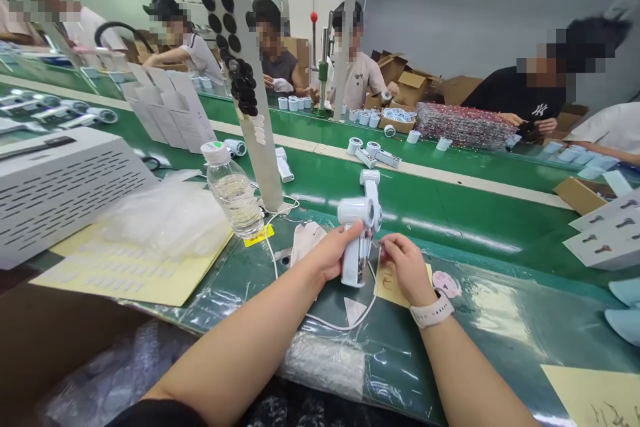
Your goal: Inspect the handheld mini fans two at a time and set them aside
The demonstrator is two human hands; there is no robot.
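My left hand (335, 250) grips the body of a white handheld fan (356, 247), which stands upright with its round head up. My right hand (407, 267), with a white smartwatch (433, 310) on the wrist, is curled with its fingertips close beside the fan. I cannot tell whether those fingers pinch anything. A second white fan part (370, 180) lies just behind the held fan. A thin white cable (325, 323) loops across the green mat below both hands. A small yellow note (393, 287) lies under my right hand.
A water bottle (233, 190) and a plastic bag (165, 220) lie to the left, beside a white vented case (60, 180). A green conveyor belt (450, 213) carries several white fan parts (367, 150). Co-workers sit across it among cardboard boxes (405, 87).
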